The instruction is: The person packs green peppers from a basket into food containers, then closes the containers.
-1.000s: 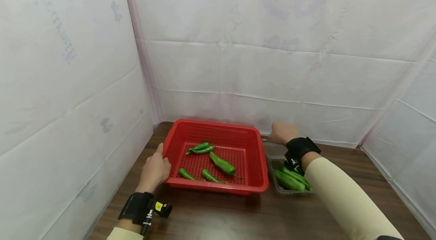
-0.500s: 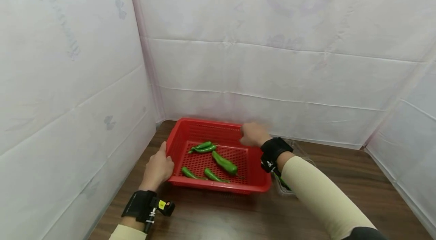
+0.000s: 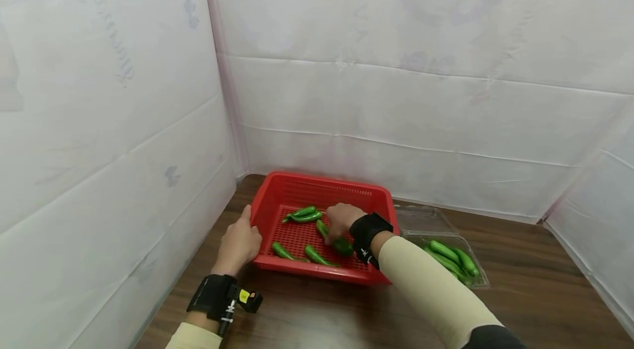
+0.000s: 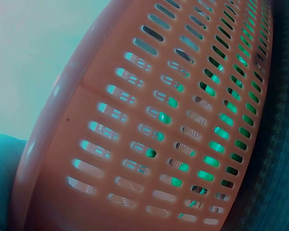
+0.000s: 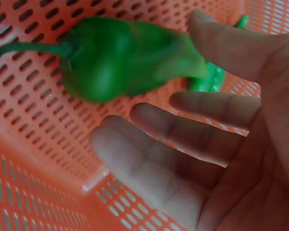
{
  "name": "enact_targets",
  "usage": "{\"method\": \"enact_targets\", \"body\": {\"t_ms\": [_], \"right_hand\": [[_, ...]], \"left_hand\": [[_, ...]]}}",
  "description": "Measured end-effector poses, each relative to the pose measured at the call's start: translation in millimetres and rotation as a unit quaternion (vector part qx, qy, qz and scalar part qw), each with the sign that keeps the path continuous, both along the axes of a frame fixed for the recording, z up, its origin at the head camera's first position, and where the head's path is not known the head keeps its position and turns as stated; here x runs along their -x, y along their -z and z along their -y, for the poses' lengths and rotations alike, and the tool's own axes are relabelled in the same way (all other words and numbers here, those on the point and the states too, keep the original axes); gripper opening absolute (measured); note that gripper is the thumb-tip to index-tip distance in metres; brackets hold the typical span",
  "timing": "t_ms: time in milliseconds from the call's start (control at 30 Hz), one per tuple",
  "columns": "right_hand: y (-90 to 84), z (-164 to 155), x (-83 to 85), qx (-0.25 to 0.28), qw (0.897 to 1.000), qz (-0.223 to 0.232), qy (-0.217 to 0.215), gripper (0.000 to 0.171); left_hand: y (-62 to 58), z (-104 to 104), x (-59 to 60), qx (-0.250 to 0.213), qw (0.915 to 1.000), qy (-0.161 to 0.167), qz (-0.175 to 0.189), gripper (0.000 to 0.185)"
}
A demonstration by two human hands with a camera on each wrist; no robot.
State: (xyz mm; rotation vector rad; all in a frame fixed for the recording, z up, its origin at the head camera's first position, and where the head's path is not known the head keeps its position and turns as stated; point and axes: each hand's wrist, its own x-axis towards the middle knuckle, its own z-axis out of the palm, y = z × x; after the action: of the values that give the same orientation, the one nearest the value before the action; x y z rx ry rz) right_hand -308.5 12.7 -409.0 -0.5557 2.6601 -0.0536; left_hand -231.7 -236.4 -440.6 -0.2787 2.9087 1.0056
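Head view: red basket [image 3: 277,195] sits on the dark wood table [image 3: 317,310], centre of frame, white sheeting behind and to both sides. Left hand [image 3: 241,241] grips the basket's rim at the 9 o'clock side, fingers curled over the edge, thumb up along the wall; the left wrist view shows only the slotted basket wall [image 4: 149,120] close up with green showing through the slots. Right hand [image 3: 342,219] is inside the basket, over the big pepper [image 3: 342,244], which lies on the mesh floor just right of centre, running from roughly 11 to 5 o'clock. Right wrist view: fingers [image 5: 183,149] loosely spread and only slightly bent, thumb tip touching the pepper's [image 5: 125,60] narrow end, the other fingers just below it and apart from it, so the hand is relaxed and not closed round anything; pepper's stem points to 9 o'clock in that view. Other peppers in the basket: a pair of thin ones [image 3: 300,214] at 11 o'clock of the big one, near the back wall, and two small ones [image 3: 297,254] at 7 o'clock, near the front wall. Clear plastic tray [image 3: 477,283] stands on the table at 3 o'clock of the basket, just beside it, lid folded back, with more green peppers [image 3: 451,258] inside.
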Motion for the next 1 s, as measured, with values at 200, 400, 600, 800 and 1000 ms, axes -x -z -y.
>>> {"method": "enact_targets", "body": {"t_ms": [200, 400, 600, 800, 1000], "right_hand": [[9.1, 2.1, -2.5, -0.018, 1.000, 0.010, -0.004, 0.030], [12.5, 4.3, -1.8, -0.033, 0.999, 0.004, -0.021, 0.028], [11.4, 9.9, -4.5, -0.041, 0.999, 0.009, -0.022, 0.027], [11.8, 11.4, -6.3, -0.036, 0.999, 0.006, -0.024, 0.025], [15.1, 11.0, -6.1, -0.026, 1.000, 0.008, -0.015, 0.022]], "left_hand": [[-2.0, -2.6, -2.0, -0.007, 1.0000, -0.003, -0.002, 0.070], [-3.0, -2.3, -3.9, -0.007, 0.9999, -0.003, -0.009, 0.069], [-2.0, 0.1, -6.4, -0.010, 0.9999, -0.007, -0.001, 0.070], [-1.3, 0.9, -7.4, -0.018, 0.9998, -0.009, 0.004, 0.069], [-1.1, 1.9, -7.8, -0.026, 0.9996, -0.007, 0.000, 0.069]]}}
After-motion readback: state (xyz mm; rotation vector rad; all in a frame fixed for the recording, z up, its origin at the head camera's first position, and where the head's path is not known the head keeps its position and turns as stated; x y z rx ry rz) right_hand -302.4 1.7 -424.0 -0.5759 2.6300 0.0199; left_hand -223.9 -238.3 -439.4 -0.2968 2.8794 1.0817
